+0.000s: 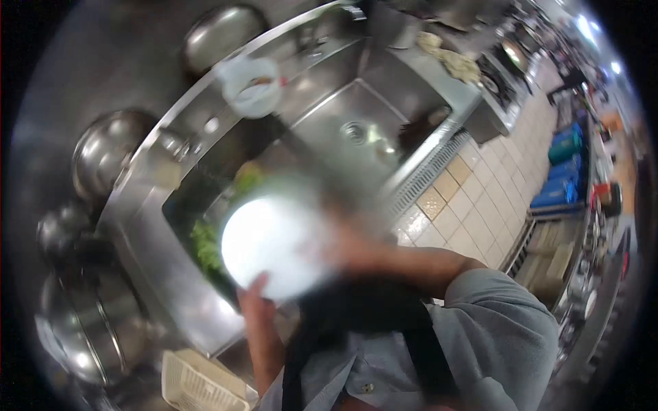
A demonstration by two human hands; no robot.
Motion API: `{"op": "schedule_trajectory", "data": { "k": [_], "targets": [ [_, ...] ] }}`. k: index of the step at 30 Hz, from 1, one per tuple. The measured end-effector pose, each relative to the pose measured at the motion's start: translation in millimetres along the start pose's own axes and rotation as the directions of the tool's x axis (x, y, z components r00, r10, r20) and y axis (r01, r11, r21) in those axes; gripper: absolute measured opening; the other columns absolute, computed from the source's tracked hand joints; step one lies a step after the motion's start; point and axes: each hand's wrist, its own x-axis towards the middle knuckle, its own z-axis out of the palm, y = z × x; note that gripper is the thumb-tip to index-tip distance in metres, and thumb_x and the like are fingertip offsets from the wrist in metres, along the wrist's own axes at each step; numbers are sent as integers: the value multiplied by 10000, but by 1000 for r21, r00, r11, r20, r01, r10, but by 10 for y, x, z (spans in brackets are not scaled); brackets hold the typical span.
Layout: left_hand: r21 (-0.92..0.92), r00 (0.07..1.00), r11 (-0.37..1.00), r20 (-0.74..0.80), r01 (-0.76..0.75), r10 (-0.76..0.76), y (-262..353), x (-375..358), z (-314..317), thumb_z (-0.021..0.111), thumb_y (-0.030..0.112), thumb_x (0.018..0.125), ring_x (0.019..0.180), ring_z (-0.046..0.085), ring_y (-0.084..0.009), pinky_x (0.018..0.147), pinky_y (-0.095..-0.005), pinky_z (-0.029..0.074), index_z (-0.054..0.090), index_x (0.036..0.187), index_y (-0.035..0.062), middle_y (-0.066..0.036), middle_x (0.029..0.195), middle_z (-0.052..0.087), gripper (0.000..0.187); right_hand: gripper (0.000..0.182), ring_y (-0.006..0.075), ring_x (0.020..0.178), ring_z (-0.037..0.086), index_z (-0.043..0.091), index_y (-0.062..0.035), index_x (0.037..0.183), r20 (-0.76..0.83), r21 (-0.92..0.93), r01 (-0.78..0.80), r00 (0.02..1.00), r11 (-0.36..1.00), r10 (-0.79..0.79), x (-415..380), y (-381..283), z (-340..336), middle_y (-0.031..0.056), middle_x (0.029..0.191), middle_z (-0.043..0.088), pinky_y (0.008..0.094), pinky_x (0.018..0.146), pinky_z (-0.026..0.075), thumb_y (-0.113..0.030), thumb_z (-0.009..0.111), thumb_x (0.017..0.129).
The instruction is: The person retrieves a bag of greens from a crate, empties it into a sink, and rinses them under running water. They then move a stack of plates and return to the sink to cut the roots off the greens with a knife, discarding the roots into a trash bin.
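Note:
A round white dish (257, 240), glaring with light so its shape is hard to read, is over the near side of the left sink basin. My left hand (258, 296) grips its lower edge, thumb on the white surface. On the dish's other side is my right hand (346, 240), smeared by motion; its fingers and any contact cannot be made out. Green leafy vegetables (205, 248) show in the basin beside the dish, partly hidden by it.
A white container (253, 88) stands at the sink's back rim. The right basin (329, 113) has a drain. Metal bowls (113, 152) line the far left. A cream plastic basket (202, 383) is low at left, and a cloth (449, 58) lies on the right counter.

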Motion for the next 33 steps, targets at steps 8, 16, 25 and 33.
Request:
{"op": "schedule_trajectory", "data": {
  "k": [8,16,25,33],
  "targets": [
    [275,847,943,441,186,-296,-925,-261,2464,681,-7,801,1171,597,-345,1007,-453,497,430,1395,-66,-214,1304,575,649,771,256,1094,601,427,77,1328,-559,265,139,828,954,35,-1540,730,-1984,177,1175,600,371,946,493,-172,800,701],
    [518,509,843,692,144,-512,-2017,-544,4349,688,10,812,1081,647,-336,929,-441,540,498,1310,-106,-213,1212,631,545,540,226,933,664,561,68,1207,-888,200,438,459,876,-27,-3002,504,-3018,153,1066,667,351,821,545,-110,692,714],
    [730,222,681,674,-52,-705,-3245,-613,6099,731,103,839,906,695,-245,775,-361,566,584,1199,-110,-179,1050,691,443,539,243,957,657,501,103,1258,-969,247,662,175,708,175,-3633,993,-4178,174,1100,637,355,805,551,-44,661,765],
    [832,-207,435,385,-344,-899,-3929,-1313,7893,712,156,824,1068,644,-241,907,-390,527,563,1294,-36,-144,1177,663,529,608,288,1123,609,399,56,1389,-908,99,826,-153,555,389,-4085,931,-4948,187,1276,568,407,972,512,-3,628,829]
  ]
}}
